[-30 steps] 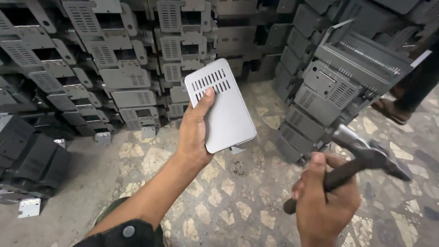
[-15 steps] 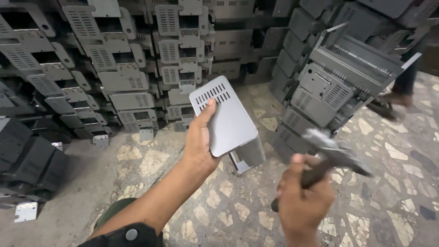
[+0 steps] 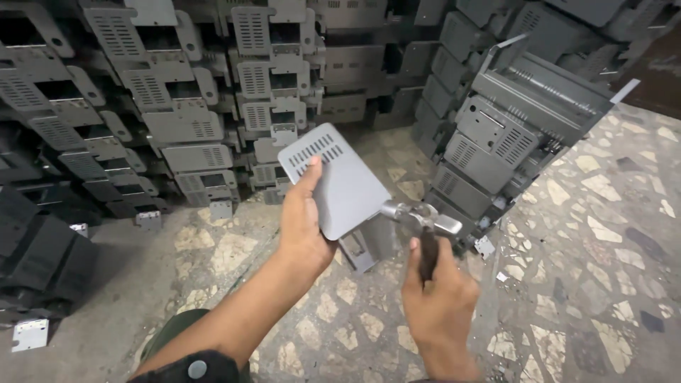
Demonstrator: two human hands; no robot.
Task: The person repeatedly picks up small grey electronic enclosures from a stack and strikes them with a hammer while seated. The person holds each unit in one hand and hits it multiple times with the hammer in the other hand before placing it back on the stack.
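Left hand [image 3: 303,227] grips a flat grey sheet-metal cover with vent slots [image 3: 340,177], held up in the air over the stone-chip floor [image 3: 596,234]. Right hand [image 3: 440,301] is clenched on a dark-handled steel hammer [image 3: 424,220], head touching the cover's lower right edge (contact looks light). A small bracket still hangs under the cover, so the work looks midway. Stacks of grey metal casings [image 3: 213,128] stand along the floor's far edge.

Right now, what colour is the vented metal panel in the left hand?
Plain light grey vented metal panel, with a block of slots near its top corner; head view.
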